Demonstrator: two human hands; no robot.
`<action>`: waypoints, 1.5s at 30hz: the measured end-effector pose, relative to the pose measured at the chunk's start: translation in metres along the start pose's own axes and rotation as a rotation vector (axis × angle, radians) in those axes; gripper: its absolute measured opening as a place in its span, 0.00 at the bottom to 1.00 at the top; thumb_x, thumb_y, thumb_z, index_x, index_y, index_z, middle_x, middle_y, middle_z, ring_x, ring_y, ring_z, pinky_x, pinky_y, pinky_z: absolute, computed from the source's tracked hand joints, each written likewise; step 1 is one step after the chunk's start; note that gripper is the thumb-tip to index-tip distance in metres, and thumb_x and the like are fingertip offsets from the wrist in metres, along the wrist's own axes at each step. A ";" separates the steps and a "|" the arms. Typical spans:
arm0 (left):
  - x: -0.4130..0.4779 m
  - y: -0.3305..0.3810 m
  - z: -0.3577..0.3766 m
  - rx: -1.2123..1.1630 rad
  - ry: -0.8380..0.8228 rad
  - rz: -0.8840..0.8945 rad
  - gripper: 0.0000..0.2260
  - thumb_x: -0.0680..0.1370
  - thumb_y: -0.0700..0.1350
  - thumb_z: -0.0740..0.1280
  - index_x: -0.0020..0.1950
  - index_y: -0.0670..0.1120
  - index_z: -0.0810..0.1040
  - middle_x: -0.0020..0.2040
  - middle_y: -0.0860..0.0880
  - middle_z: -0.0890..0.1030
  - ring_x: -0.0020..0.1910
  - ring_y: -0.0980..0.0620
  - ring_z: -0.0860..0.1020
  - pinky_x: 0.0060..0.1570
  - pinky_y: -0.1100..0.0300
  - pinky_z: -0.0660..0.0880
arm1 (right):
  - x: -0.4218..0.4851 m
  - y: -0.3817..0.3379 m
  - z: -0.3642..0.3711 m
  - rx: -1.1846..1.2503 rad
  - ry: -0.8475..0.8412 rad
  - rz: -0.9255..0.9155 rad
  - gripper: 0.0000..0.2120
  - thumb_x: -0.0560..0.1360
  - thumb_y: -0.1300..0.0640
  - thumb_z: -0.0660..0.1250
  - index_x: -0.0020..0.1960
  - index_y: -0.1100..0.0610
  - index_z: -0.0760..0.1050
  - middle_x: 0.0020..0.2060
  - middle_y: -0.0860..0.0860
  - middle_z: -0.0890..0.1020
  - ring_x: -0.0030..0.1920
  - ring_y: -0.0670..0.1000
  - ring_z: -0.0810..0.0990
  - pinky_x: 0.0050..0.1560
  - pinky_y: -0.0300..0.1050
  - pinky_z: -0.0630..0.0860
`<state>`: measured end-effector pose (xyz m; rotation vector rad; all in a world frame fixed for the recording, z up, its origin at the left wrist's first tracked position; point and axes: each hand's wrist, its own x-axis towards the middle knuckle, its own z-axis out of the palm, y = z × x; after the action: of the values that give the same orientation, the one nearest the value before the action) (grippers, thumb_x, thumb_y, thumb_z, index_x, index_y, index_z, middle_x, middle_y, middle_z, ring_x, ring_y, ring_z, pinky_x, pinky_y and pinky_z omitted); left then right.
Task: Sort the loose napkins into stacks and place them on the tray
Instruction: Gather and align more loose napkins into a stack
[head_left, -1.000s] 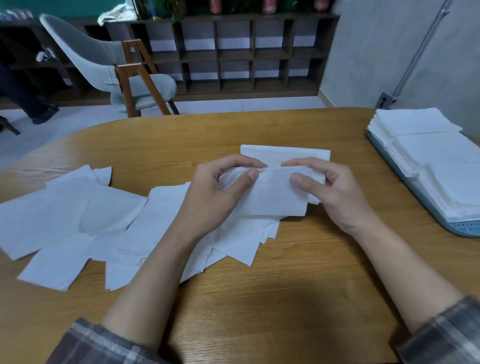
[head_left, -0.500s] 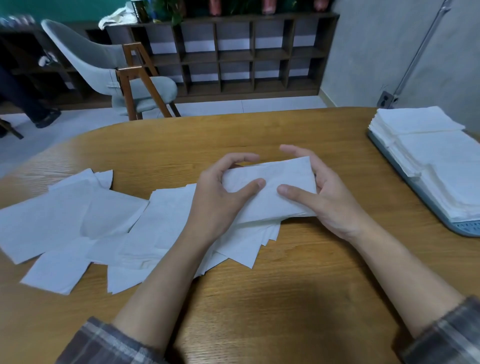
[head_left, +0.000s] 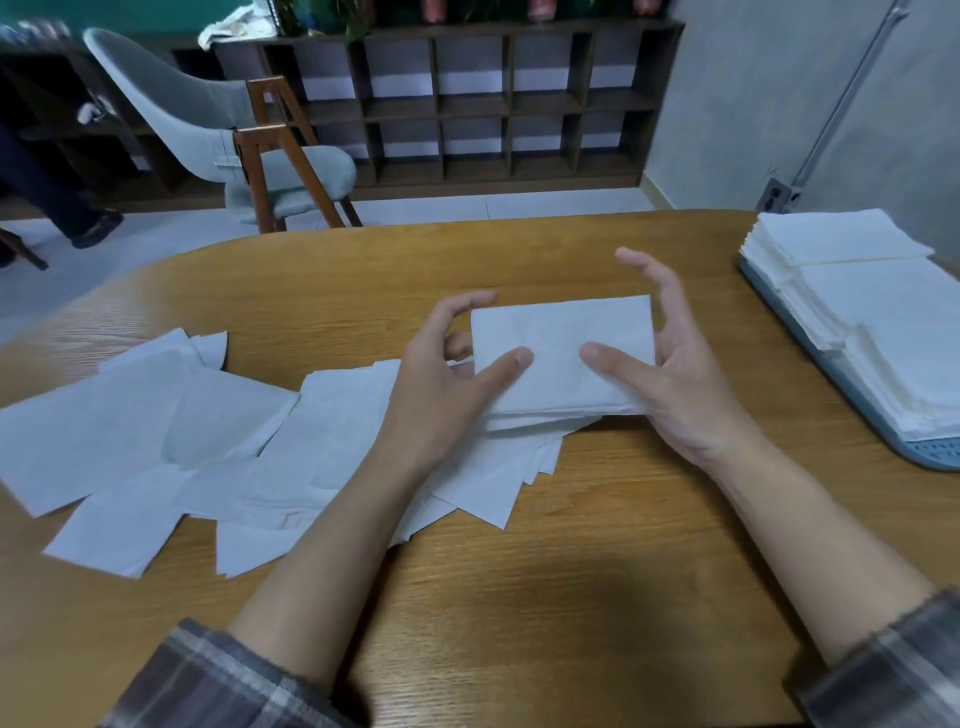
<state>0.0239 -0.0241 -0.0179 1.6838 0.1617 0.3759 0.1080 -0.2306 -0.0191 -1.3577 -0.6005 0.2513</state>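
A small squared stack of white napkins (head_left: 561, 332) is at the table's middle, held between my two hands. My left hand (head_left: 441, 395) grips its left edge with the thumb on top and the index finger arched above it. My right hand (head_left: 685, 384) holds the right edge, thumb on top and the other fingers raised beside it. Loose white napkins (head_left: 156, 415) lie overlapping on the table to the left and under the held stack. A grey-blue tray (head_left: 852, 395) at the right edge carries stacked napkins (head_left: 872, 301).
The wooden table (head_left: 519, 571) has a rounded far edge. Beyond it stand a grey chair with wooden legs (head_left: 218, 119) and a dark cubby shelf (head_left: 467, 104). A person's leg and shoe show at the far left.
The napkins between my hands have been drawn together into one neat stack, sitting slightly further right. My right fingers have lifted off the top and now stand beside its right edge.
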 end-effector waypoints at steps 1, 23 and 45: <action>0.000 -0.002 0.000 0.055 0.030 0.045 0.23 0.77 0.47 0.79 0.69 0.58 0.76 0.52 0.44 0.87 0.47 0.43 0.86 0.47 0.47 0.84 | 0.000 -0.001 0.000 -0.011 -0.016 0.004 0.31 0.76 0.61 0.76 0.74 0.42 0.72 0.66 0.56 0.81 0.65 0.58 0.83 0.63 0.57 0.81; -0.004 -0.020 -0.002 0.740 -0.311 0.270 0.04 0.78 0.49 0.75 0.44 0.54 0.86 0.46 0.59 0.83 0.48 0.59 0.81 0.49 0.60 0.77 | 0.008 0.016 -0.014 -0.506 0.269 -0.026 0.13 0.79 0.67 0.71 0.56 0.52 0.88 0.54 0.36 0.86 0.60 0.33 0.80 0.62 0.25 0.69; -0.002 -0.004 -0.004 0.230 -0.091 0.191 0.13 0.77 0.46 0.79 0.60 0.54 0.85 0.50 0.55 0.86 0.52 0.54 0.83 0.53 0.61 0.78 | 0.000 0.006 -0.004 -0.161 0.005 0.091 0.10 0.76 0.59 0.75 0.57 0.60 0.86 0.52 0.55 0.89 0.52 0.53 0.88 0.53 0.45 0.82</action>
<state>0.0210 -0.0206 -0.0213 1.9469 -0.0248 0.4347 0.1109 -0.2324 -0.0252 -1.5427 -0.5641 0.2778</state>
